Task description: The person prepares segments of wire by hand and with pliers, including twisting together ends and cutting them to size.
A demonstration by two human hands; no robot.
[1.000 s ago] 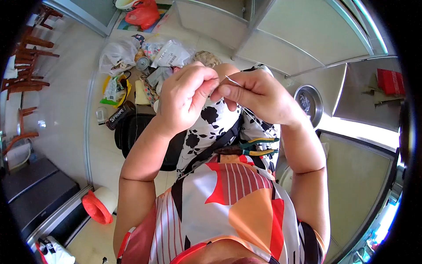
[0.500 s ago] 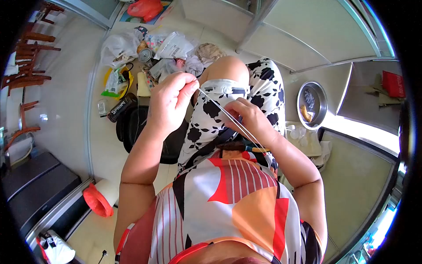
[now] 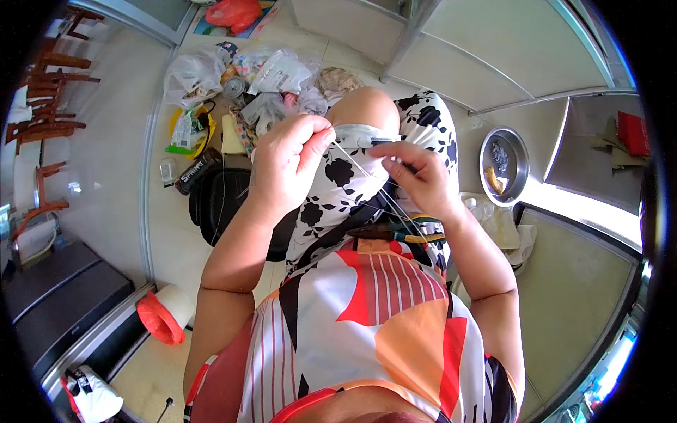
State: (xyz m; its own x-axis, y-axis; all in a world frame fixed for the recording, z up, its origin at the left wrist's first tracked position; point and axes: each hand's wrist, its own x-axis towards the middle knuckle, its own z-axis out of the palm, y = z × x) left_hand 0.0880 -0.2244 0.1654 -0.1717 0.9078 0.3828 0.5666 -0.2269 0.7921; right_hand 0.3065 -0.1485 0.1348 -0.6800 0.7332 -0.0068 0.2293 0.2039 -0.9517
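My left hand [image 3: 293,161] pinches the end of a thin white cord [image 3: 350,156] between thumb and forefinger above my lap. The cord's strands slope down to the right and cross below my right hand [image 3: 422,180]. That hand is beside the strands, its forefinger and thumb apart and its other fingers curled; whether a strand touches them is hard to see. Pliers [image 3: 395,231] with green and yellow handles lie across my lap on the black-and-white floral trousers [image 3: 338,171].
Plastic bags [image 3: 281,72], a can [image 3: 235,89] and a dark bottle [image 3: 199,171] litter the floor ahead. To the right stands a metal bowl [image 3: 503,185] holding a yellowish piece. A black seat [image 3: 215,204] is left of my legs, and a red-lined bin [image 3: 159,319] is farther back.
My right hand has lifted away from the strands, up and to the right, and its fingers have spread. My left hand has shifted slightly right, keeping its pinch. More of the pliers shows.
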